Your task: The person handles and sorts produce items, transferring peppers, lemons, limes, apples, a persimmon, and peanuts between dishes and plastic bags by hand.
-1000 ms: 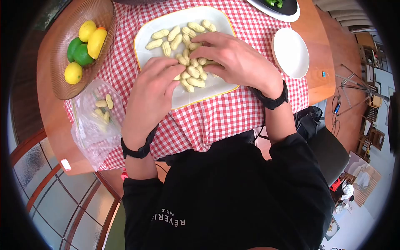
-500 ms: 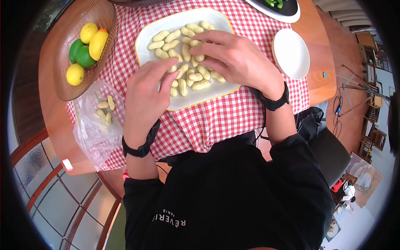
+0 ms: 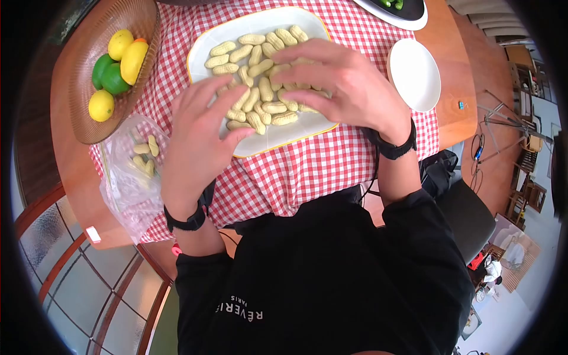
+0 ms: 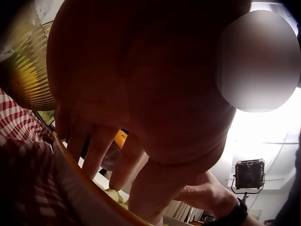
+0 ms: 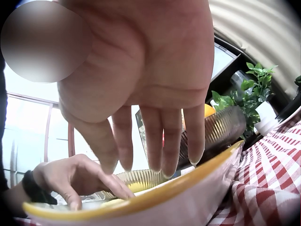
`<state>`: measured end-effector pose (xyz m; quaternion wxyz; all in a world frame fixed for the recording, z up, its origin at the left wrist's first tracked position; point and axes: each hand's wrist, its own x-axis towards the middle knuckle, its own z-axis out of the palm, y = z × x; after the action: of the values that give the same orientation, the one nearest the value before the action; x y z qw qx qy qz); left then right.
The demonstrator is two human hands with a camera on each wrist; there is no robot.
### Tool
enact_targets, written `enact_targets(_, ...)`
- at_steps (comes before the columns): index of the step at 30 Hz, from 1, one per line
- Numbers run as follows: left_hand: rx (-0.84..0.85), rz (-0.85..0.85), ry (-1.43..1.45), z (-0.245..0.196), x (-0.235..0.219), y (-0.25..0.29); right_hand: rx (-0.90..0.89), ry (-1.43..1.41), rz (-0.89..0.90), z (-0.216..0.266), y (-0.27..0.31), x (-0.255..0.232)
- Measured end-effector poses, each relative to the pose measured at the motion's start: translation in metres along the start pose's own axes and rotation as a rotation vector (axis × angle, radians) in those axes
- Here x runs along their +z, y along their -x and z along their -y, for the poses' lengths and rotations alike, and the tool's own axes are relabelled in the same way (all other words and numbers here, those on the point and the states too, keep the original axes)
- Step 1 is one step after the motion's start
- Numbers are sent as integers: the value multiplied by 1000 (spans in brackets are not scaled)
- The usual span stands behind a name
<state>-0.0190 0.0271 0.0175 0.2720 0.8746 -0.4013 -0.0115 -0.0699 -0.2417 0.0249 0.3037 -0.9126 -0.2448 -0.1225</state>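
Note:
Many shelled-type peanuts, whole in their pale husks (image 3: 264, 90), lie spread over a white tray (image 3: 287, 139) with a yellow rim. My left hand (image 3: 204, 133) hovers over the tray's near left side, fingers spread and loosely bent, thumb apart. Across from it, my right hand (image 3: 352, 86) is over the right side with its fingers reaching above the peanuts and partly hiding some. In the right wrist view the fingers of the right hand (image 5: 150, 75) extend down behind the tray's yellow rim (image 5: 188, 181), holding nothing visible. The left wrist view shows the left palm (image 4: 136, 94) dark and close.
A clear plastic bag (image 3: 127, 195) with several peanuts lies left of the tray. Behind it stands a ribbed bowl (image 3: 86, 71) of lemons and green fruit. A white dish (image 3: 413, 76) is at right, near a dark plate (image 3: 408, 13) with green peppers. A checked cloth (image 3: 296, 171) lies underneath.
My hands have moved apart, the left one drawing back leftward with its fingers opening. The peanuts, bunched in the middle earlier, are now spread more evenly over the tray.

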Motion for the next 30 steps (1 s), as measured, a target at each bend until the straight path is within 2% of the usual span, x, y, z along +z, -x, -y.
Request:
enact_targets(2,38,68,28,-1,1,0,-31,-55,63,0,-1,-3)
enact_targets(4,31,69,25,-5,5,-2,-3,-62,217,2,1,0)
enact_targets(8,21,109,88,-12,12,-3,-6,11,237,4,2,9)
enact_targets(12,42,122,139,-12,11,-4,6,79,149,-5,1,16)
enact_targets(18,4,46,207,-12,12,-1,-5,90,76,-6,0,16)
enact_targets(20,35,-47,223,-10,13,-4,-21,91,48,-6,-4,12)
enact_targets(22,67,-112,154,-7,12,-8,-78,72,-68,-7,-7,12)
enact_targets(26,78,-230,23,-3,9,-8,-108,55,-102,-5,-8,6)
enact_targets(27,78,-227,27,-4,7,-6,-102,56,-100,-5,-5,6)
enact_targets(29,50,-75,-32,-5,-1,-1,-79,-74,-64,-3,-5,5)
enact_targets(30,56,-81,-37,-4,-3,-1,-84,-68,-70,-3,-6,3)
